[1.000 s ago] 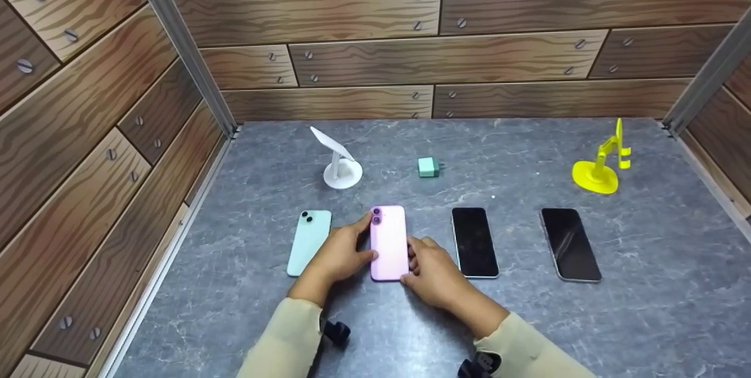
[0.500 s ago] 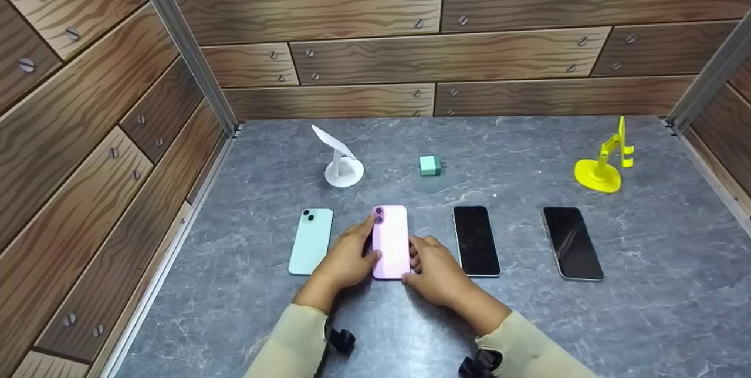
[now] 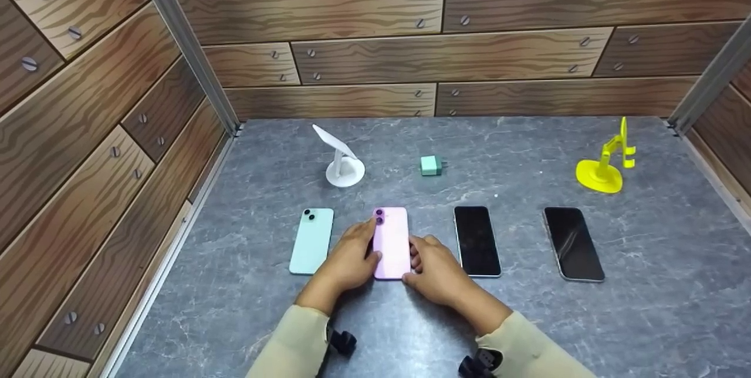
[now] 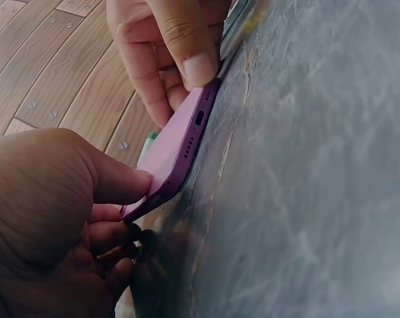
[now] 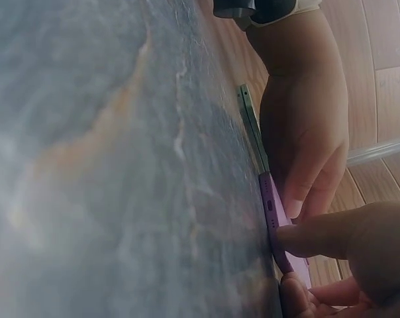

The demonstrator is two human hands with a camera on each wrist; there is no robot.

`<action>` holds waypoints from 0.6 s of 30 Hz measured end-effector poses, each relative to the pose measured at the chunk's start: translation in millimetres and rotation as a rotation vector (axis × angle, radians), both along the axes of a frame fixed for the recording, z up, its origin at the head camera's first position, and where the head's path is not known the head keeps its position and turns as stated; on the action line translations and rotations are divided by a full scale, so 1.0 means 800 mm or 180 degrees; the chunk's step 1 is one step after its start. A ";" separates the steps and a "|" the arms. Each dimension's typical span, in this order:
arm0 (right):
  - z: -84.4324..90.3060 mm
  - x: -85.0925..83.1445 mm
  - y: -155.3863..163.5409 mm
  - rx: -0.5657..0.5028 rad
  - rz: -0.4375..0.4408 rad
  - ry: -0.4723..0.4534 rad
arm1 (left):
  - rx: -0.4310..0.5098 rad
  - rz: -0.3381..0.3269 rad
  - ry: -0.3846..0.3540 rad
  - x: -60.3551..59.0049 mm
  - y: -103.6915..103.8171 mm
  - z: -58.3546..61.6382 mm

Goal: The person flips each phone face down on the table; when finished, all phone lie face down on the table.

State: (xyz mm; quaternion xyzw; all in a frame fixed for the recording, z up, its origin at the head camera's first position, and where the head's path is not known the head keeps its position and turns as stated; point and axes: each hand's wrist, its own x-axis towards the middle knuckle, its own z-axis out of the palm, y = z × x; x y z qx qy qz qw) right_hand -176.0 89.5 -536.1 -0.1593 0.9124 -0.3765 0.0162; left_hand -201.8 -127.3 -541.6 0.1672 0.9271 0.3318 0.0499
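i see the pink phone (image 3: 391, 243) lying face down on the grey table (image 3: 645, 307), second from the left in a row of four, its long axis running straight away from me with the camera end far and the port end near. both hands are on it, one at each long side: my left hand (image 3: 346, 260) lies along the left edge with the forefinger stretched up toward the lenses and the thumb on the back near the bottom, and my right hand (image 3: 437, 269) pinches the near right corner. in the left wrist view the pink phone (image 4: 180, 142) has its near end tipped just off the stone, with the right hand's fingertips (image 4: 197, 66) curled at the port end and the left thumb pressed to the corner. the right wrist view shows the same pinch from the other side (a thumb across the purple edge). neither hand is nearer; they share the near half of the phone.

just beside the left hand lies the mint phone (image 3: 311, 241), close enough that the knuckles overlap its right edge from above. the nearer black phone (image 3: 477, 241) lies just right of the right hand, with a narrow gap between them, and the second black phone (image 3: 573, 243) lies well apart. farther back stand the white stand (image 3: 343, 164), the small green charger (image 3: 430, 165) and the yellow stand (image 3: 601, 169), all clear of the hands.
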 end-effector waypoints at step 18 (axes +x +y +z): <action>0.003 -0.003 0.002 -0.0055 0.0068 -0.0061 | -0.0277 -0.0028 0.0143 0.004 0.009 0.003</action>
